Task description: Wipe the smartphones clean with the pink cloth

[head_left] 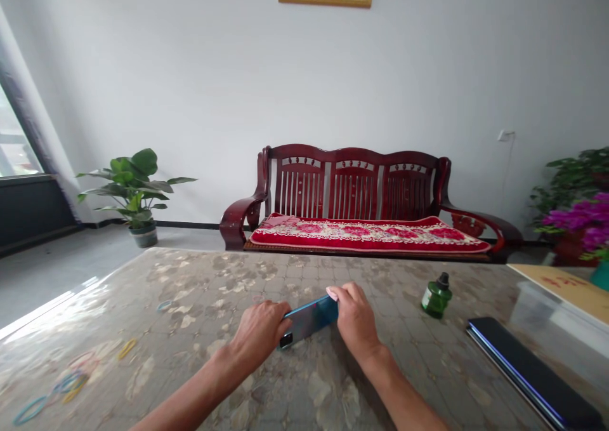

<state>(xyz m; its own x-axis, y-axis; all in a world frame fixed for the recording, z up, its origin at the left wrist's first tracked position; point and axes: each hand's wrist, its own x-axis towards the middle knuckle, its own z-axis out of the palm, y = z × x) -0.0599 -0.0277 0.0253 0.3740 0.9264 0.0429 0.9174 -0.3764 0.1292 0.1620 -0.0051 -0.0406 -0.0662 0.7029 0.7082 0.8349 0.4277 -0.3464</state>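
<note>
A blue phone [310, 319] stands on its long edge on the patterned table [200, 304], its back with the camera lens facing me. My left hand [259, 332] is closed on its left end near the lens. My right hand [356, 320] grips the right end, with the thumb over the top corner. Both forearms reach in from the bottom of the view.
A small green bottle [436, 297] stands to the right of my hands. A dark flat device [528, 371] lies at the right front edge. Several coloured rubber bands [71, 380] lie scattered at the left. A clear box [533, 304] sits at the right; a red wooden bench [356, 209] stands behind.
</note>
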